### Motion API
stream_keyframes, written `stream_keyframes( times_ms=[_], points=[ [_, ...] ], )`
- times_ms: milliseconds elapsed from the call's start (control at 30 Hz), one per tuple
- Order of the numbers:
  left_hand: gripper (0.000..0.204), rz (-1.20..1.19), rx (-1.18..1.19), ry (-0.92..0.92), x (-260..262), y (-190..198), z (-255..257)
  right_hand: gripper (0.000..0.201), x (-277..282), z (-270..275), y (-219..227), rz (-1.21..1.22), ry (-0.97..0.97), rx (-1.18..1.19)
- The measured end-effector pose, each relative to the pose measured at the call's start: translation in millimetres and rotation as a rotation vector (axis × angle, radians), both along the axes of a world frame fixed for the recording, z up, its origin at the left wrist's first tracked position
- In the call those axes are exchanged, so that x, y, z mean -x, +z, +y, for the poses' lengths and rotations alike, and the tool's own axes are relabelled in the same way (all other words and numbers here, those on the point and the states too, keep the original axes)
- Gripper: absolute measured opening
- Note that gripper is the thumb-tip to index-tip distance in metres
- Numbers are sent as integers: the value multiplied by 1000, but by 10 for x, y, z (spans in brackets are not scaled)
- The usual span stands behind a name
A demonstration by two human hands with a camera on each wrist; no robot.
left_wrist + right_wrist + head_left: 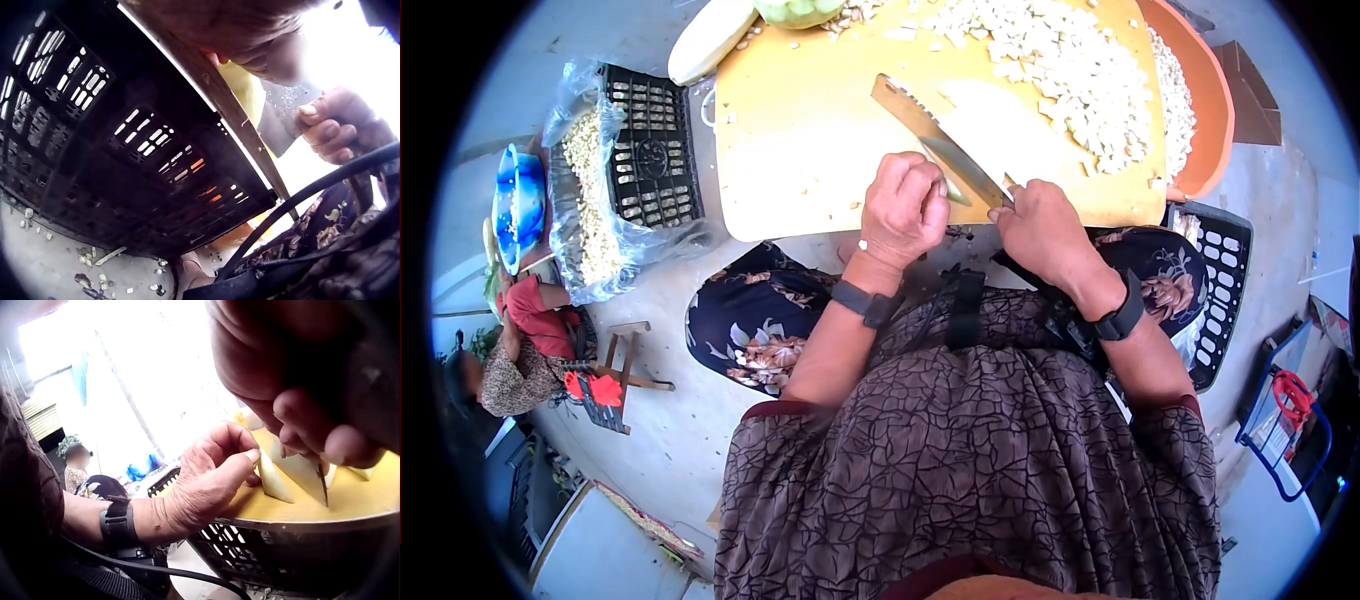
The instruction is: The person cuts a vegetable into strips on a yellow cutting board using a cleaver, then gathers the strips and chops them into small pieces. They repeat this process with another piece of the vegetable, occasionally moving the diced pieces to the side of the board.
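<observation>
Between the person's knees lies a yellow cutting board (800, 120). My right hand (1045, 232) grips a wide-bladed knife (940, 140), its blade slanting away to the upper left across the board. In the right wrist view, the blade's lower edge meets the board beside a pale green vegetable wedge (272, 478). The left hand (212, 465) pinches that wedge between thumb and fingers, just left of the blade. Diced pale pieces (1090, 90) are heaped on the board's right side. A long pale gourd (710, 40) and a green vegetable (800, 10) lie at its far left.
An orange basin (1215, 110) with diced pieces stands right of the board. A black crate (94, 144) is under the board. To the left are a plastic-lined crate (655, 150), a blue basin (518, 210) and another seated person (525, 370). Scraps (94, 262) lie on the floor.
</observation>
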State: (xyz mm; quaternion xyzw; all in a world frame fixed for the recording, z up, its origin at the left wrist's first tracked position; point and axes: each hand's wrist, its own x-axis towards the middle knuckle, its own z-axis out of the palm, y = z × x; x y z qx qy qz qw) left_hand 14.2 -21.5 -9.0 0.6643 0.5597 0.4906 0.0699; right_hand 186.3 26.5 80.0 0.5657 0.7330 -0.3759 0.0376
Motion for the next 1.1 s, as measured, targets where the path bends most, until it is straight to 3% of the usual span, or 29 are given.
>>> stream_keyframes(
  times_ms=[67,367,600,700,800,867,933,967,1000,1100],
  points=[
    [20,12,5,10,-3,-2,1,22,2,-41,-18,7,30,-114],
    [19,38,-4,5,-11,21,9,18,131,4,-74,-6,179,-139],
    [20,-16,17,-14,3,13,11,18,228,110,-103,82,-48,-51],
    [16,-116,42,-22,28,26,12,20,180,72,-143,47,-1,-147],
    [15,-573,48,125,172,55,68,22,176,89,-158,35,37,-192],
    [16,-677,-75,195,411,537,105,22,192,73,-115,39,6,-143],
    [18,-668,-279,122,599,842,138,24,206,89,-61,13,-6,-92],
    [20,-518,-269,193,628,902,120,26,209,109,-47,12,-17,-81],
    [22,-241,-242,196,688,852,80,27,217,126,-37,10,-30,-68],
    [25,-102,10,30,494,584,-102,29,195,136,-75,35,-40,-63]
  ],
)
